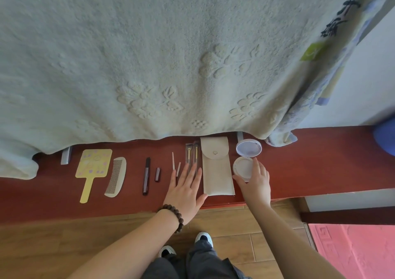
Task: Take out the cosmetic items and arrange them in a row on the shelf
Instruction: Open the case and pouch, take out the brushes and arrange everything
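- Your shelf (53, 195) is a red-brown ledge running left to right; its near edge drops to the wood floor (64, 246), and a pale green towel (149, 54) overhangs its far edge.
- At the left, a yellow hand mirror (93, 168) lies beside a cream comb (115, 177); open ledge shows at 9 o'clock of the mirror.
- Next come a dark pen-shaped tube (146, 176) and a small dark cap (157, 174), close together but apart.
- Your left hand (184, 190), with a bead bracelet (173, 215) on the wrist, lies flat with straight fingers, gripping nothing; it covers the lower ends of two thin white sticks (175, 164) and two wrapped brushes (192, 153).
- The beige pouch (217, 171), flap snapped, lies just right of that hand.
- Your right hand (255, 181) curls round the base of an open round compact (244, 166), whose lid (249, 148) stands at 12 o'clock.
- At the far right a blue object (384, 137) is cut off; a pink mat (352, 248) lies below.
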Tool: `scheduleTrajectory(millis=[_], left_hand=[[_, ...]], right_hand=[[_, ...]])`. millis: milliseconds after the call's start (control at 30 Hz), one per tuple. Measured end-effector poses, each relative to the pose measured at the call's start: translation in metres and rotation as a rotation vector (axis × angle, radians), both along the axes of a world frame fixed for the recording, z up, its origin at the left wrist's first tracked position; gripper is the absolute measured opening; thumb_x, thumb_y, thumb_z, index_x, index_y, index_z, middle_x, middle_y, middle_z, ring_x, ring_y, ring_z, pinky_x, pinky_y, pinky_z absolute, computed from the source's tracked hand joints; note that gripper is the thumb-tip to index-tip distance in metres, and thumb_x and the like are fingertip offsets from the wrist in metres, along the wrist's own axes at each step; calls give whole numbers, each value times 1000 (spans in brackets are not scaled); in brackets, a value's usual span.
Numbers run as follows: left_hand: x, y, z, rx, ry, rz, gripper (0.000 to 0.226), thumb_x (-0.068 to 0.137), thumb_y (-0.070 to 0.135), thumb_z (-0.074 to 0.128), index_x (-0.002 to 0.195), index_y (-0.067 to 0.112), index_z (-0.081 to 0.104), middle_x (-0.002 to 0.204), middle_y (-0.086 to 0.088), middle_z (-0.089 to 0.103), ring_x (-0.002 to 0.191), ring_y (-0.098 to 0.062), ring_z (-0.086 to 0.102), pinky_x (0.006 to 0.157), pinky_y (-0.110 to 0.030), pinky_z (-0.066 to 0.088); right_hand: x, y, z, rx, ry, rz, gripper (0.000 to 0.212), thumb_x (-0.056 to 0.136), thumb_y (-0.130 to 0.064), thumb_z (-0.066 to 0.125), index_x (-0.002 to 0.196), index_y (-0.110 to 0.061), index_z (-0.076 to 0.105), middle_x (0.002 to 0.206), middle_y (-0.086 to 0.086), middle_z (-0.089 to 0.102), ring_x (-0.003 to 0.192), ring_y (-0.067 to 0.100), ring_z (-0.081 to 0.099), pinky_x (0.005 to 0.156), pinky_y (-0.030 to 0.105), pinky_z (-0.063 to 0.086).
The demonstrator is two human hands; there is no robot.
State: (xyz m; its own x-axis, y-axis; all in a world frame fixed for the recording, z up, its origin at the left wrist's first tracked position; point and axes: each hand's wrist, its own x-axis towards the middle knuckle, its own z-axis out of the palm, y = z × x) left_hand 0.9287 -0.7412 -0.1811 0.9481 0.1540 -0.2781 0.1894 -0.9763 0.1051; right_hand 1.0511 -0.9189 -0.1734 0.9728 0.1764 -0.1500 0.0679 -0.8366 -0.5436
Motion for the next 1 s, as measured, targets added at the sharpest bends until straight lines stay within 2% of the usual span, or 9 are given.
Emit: scheduleTrajectory(millis=[100,200,333,467,533,600,833,933,1000], left_hand=[[-1,1,5,0,16,12,80,81,62,-8,148,18,-12,152,-1,-20,142,-21,-19,117,-50,-6],[-3,2,9,-8,30,16,74,90,59,5,147,16,-14,150,-2,-24,144,-21,-18,118,-50,-3],[-8,1,8,-12,29,-3,70,97,52,17,147,15,-16,152,-2,-24,145,-20,-17,119,-48,-4],[-13,-5,8,-7,40,-42,67,99,46,20,149,12,-9,158,-4,-17,145,-18,-17,119,-46,-6],[-14,-8,9,-9,54,-43,66,99,44,20,149,12,-8,158,-4,-16,145,-18,-17,119,-45,-5],[-13,-10,10,-10,62,-38,65,99,44,21,149,13,-9,158,-3,-16,145,-18,-18,119,-45,-5],[-8,-21,11,-73,62,14,65,99,42,22,149,17,-10,159,0,-15,145,-17,-18,119,-47,-5],[-8,-21,11,-71,46,14,64,99,41,22,148,17,-12,158,1,-16,145,-17,-18,119,-48,-6],[-10,-19,13,-80,25,3,64,99,41,22,144,20,-18,158,2,-18,144,-16,-21,118,-48,-8]], right_hand=[[5,0,1,5,12,7,84,80,-34,73,146,-11,27,148,6,37,135,26,28,101,44,39],[4,-2,1,-10,16,22,85,82,-38,70,147,-11,23,152,7,30,141,26,21,107,46,36],[-12,11,6,-67,-188,192,68,91,-35,57,146,-5,28,155,13,24,145,29,16,116,45,23],[-44,40,3,-231,-131,612,56,100,-35,22,151,-18,7,158,1,-10,144,19,-18,118,34,-4],[-52,46,-3,-325,-94,669,62,92,-41,-1,151,-20,-2,154,-1,-22,141,20,-26,119,37,-6],[-52,47,-7,-364,-86,672,68,86,-44,-11,150,-21,-7,154,-1,-25,140,21,-28,118,36,-10],[-47,38,-8,-415,-86,714,66,87,-44,-9,149,-23,-8,156,0,-22,141,21,-27,118,36,-9],[-48,38,-7,-398,-88,712,67,86,-44,-9,150,-23,-7,156,0,-22,141,22,-27,113,34,-14],[-48,38,-11,-406,-97,706,65,89,-42,-5,150,-22,-3,157,1,-18,142,24,-23,116,37,-9]])
